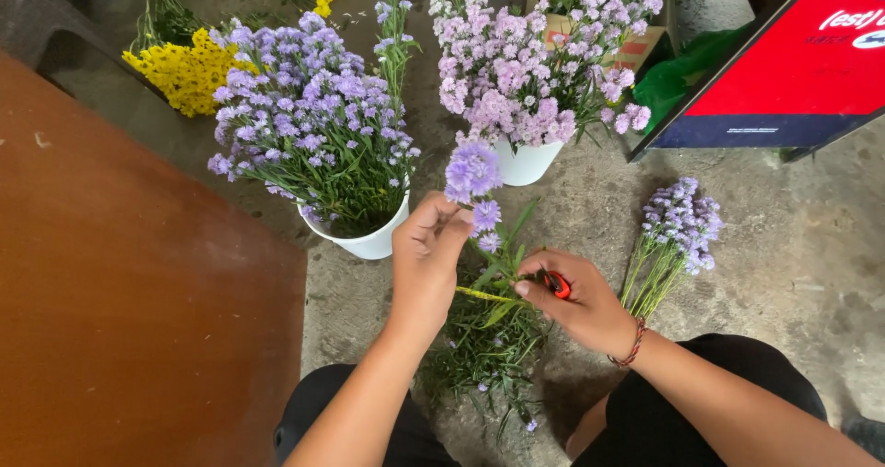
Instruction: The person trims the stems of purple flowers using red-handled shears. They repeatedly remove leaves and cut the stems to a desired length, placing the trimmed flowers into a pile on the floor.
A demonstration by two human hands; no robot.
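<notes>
My left hand [426, 257] grips a stem of purple flowers [472, 174] just below the blooms, holding it upright over the concrete floor. My right hand [576, 299] is closed around a small red-handled cutter [557, 285], set against the lower green stem [489, 294] of the same flower. A braided bracelet sits on my right wrist. Cut leaves and stem trimmings [484, 347] lie on the floor between my knees.
A white bucket [369, 242] of purple flowers stands left of my hands, and a second white bucket [525, 163] of paler blooms behind them. A loose purple bunch [678, 232] lies at right. Yellow flowers [184, 70], a brown tabletop [129, 283] and a red sign board [793, 61] surround the spot.
</notes>
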